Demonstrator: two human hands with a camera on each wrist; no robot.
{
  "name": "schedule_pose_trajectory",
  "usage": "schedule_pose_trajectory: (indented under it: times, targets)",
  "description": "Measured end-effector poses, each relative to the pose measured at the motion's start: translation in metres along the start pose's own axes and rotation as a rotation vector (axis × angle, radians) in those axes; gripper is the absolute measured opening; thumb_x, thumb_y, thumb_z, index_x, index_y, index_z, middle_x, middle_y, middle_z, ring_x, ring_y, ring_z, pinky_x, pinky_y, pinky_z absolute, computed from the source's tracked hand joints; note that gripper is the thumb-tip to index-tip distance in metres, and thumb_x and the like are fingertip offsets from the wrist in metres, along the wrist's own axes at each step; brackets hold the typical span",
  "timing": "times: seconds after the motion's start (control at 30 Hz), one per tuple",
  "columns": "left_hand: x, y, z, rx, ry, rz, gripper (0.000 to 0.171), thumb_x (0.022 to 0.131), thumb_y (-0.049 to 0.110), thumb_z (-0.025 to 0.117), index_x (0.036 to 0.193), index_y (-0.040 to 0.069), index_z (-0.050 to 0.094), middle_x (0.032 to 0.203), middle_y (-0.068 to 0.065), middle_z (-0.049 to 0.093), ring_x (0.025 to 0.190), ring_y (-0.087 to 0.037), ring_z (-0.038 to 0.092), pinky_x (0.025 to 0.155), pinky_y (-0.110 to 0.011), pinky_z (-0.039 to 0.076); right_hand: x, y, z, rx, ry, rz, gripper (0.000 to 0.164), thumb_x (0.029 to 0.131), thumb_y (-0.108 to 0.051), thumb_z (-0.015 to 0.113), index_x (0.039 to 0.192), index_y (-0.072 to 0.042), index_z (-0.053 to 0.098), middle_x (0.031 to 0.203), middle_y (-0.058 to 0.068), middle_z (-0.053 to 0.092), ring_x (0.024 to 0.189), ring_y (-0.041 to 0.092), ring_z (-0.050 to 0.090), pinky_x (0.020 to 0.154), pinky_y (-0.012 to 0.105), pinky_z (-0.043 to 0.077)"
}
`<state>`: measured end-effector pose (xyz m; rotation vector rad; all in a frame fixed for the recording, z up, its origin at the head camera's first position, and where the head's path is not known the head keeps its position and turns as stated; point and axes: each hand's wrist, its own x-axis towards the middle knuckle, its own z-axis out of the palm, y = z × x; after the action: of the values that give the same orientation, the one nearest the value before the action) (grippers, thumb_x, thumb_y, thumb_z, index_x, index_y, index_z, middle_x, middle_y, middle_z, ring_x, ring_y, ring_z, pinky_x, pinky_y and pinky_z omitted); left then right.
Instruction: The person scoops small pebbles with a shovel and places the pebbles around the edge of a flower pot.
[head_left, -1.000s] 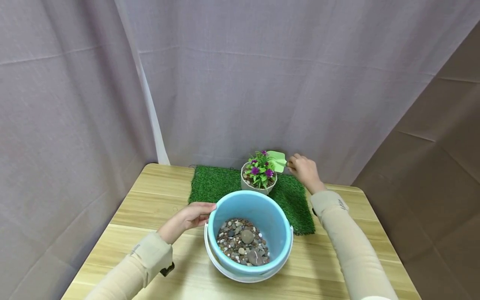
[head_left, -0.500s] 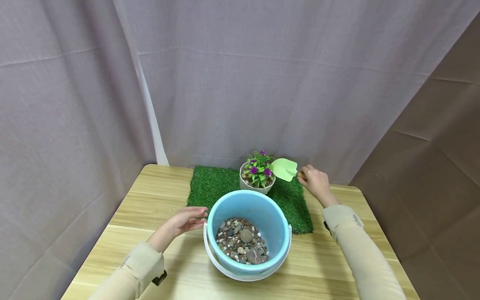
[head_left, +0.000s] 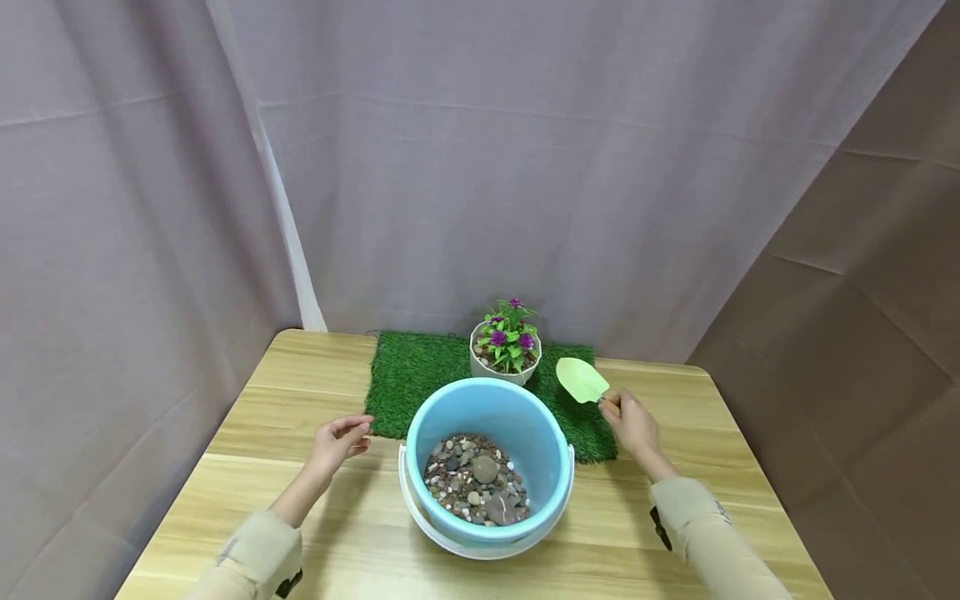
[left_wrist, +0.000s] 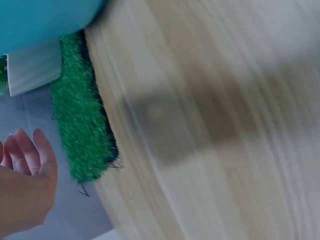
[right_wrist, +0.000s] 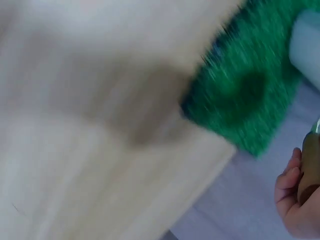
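My right hand [head_left: 632,425] grips a small trowel by its wooden handle [right_wrist: 311,162]. The trowel's light green blade [head_left: 581,380] points up and left, over the right part of the green turf mat. Left of the bucket, my left hand [head_left: 337,446] hovers above the table with its fingers loosely bent and nothing in them. Between the hands stands a light blue bucket [head_left: 551,417] with its white handle lowered toward the front. Pebbles [head_left: 480,479] of mixed sizes cover its bottom. Behind it is a white pot [head_left: 501,373] with a purple-flowered plant [head_left: 512,333].
The turf mat [head_left: 408,379] lies under the pot at the back of the wooden table [head_left: 345,533]. A grey curtain [head_left: 450,183] hangs just behind the table's far edge. Brown cloth [head_left: 847,350] covers the right side.
My right hand has drawn the trowel away from the plant, toward the right and nearer. My left hand has left the bucket's rim and moved left.
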<state>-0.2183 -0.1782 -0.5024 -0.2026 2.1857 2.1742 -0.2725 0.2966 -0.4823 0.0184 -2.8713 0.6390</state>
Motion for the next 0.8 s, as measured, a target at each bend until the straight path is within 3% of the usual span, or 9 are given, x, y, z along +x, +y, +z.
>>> schedule_pose_trajectory:
  times: [0.13,0.27,0.47,0.6,0.73,0.8]
  targets:
    - [0.001,-0.01,-0.008,0.117,0.06,0.108,0.025,0.09,-0.001,0.057,0.11,-0.016,0.058,0.086,-0.009,0.069,0.063,-0.001,0.061,0.07,-0.023,0.061,-0.019,0.002,0.022,0.054,-0.05,0.067,0.025,0.095,-0.022,0.054,0.095,0.003,0.051,0.076,0.015,0.058,0.062,0.023,0.053,0.047,0.03,0.04]
    - [0.0,-0.018,-0.017,0.298,0.143,0.231,0.018,0.088,-0.003,0.06,0.101,-0.013,0.064,0.097,-0.027,0.067,0.063,-0.002,0.06,0.062,-0.016,0.057,-0.035,0.005,0.04,0.128,-0.085,0.085,0.024,0.098,-0.017,0.048,0.095,0.007,0.047,0.076,0.016,0.052,0.063,0.022,0.05,0.05,0.029,0.042]
    - [-0.002,-0.025,-0.031,0.435,0.237,0.261,0.015,0.089,0.0,0.06,0.1,-0.006,0.068,0.096,-0.025,0.068,0.067,-0.005,0.061,0.059,-0.011,0.053,-0.05,0.005,0.057,0.24,-0.116,0.137,0.02,0.101,-0.013,0.038,0.089,0.003,0.038,0.074,0.009,0.037,0.063,0.018,0.038,0.05,0.023,0.035]
    - [-0.004,-0.031,-0.036,0.47,0.242,0.337,0.014,0.088,0.001,0.062,0.099,-0.005,0.068,0.093,-0.023,0.069,0.068,-0.004,0.062,0.061,-0.012,0.053,-0.058,0.002,0.062,0.245,-0.104,0.145,0.02,0.101,-0.011,0.038,0.087,0.004,0.037,0.074,0.009,0.038,0.064,0.019,0.04,0.05,0.025,0.036]
    - [-0.005,-0.042,-0.035,0.458,0.188,0.454,0.013,0.084,-0.003,0.065,0.096,-0.005,0.068,0.085,-0.019,0.069,0.067,-0.001,0.059,0.062,-0.014,0.056,-0.063,0.002,0.068,0.226,-0.071,0.144,0.02,0.099,-0.009,0.041,0.085,0.004,0.037,0.072,0.01,0.039,0.065,0.022,0.041,0.053,0.03,0.039]
    - [-0.005,-0.045,-0.034,0.464,0.16,0.473,0.013,0.083,-0.004,0.065,0.096,-0.004,0.068,0.083,-0.016,0.069,0.068,0.0,0.058,0.062,-0.016,0.056,-0.067,0.003,0.071,0.221,-0.048,0.156,0.02,0.098,-0.008,0.042,0.083,0.003,0.037,0.071,0.01,0.037,0.065,0.023,0.041,0.052,0.03,0.038]
